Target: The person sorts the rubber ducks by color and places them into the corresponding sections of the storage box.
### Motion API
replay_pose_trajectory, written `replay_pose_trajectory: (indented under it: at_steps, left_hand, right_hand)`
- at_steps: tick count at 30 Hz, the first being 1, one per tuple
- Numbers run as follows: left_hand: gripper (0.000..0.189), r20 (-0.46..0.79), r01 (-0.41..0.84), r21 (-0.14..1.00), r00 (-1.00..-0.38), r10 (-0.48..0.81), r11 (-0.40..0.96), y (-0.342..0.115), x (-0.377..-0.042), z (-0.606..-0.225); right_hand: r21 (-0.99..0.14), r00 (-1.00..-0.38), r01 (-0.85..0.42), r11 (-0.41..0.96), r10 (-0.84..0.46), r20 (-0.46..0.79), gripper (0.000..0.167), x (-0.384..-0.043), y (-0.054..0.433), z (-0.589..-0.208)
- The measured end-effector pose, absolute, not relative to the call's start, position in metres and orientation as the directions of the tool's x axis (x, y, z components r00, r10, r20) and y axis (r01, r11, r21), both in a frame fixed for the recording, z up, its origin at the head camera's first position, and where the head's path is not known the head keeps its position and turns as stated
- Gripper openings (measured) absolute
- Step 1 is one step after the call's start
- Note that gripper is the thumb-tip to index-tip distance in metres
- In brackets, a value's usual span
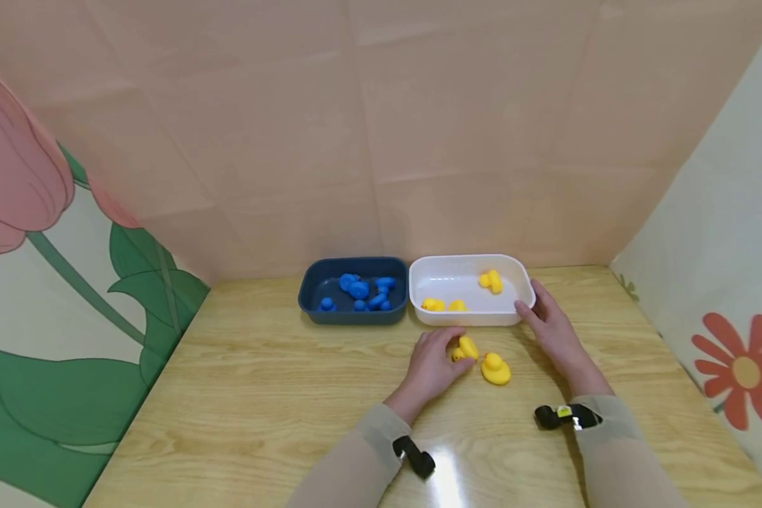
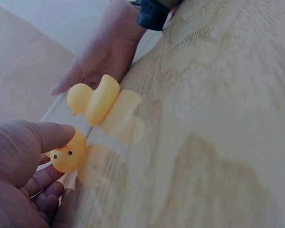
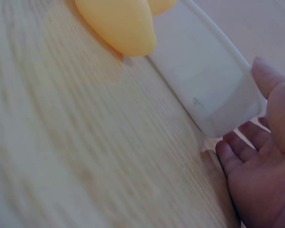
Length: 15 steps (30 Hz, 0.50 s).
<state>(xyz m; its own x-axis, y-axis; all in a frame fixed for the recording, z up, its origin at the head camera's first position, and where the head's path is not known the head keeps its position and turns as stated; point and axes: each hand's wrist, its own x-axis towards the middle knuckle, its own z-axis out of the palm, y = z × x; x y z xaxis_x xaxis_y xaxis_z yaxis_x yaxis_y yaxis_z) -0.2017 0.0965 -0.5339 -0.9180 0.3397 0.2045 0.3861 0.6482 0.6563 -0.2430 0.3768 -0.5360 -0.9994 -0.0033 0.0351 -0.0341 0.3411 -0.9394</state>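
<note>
My left hand pinches a small yellow rubber duck between thumb and fingers, close over the table in front of the white bin. In the left wrist view the thumb lies across the top of that duck, whose eyes face the camera. A second yellow rubber duck sits upright on the table just to its right. At the bin's right end, my right hand grips the corner, thumb at the rim and fingers around the outer wall. Several yellow ducks lie inside the white bin.
A dark blue bin stands directly left of the white one and holds several blue ducks. Behind both bins rises a pinkish-beige covered wall. The wooden table extends out to printed walls on either side.
</note>
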Motion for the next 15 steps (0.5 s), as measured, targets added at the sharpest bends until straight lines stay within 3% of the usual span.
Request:
replay_pose_trajectory:
  at_steps: [15]
  left_hand:
    - [0.051,0.140,0.319,0.717,-0.937,0.320,0.620,0.0957,-0.2016,-0.5310]
  right_hand:
    - [-0.944,-0.999,-0.032,0.330,-0.005,0.032,0.092,-0.2441,0.3777,-0.5369]
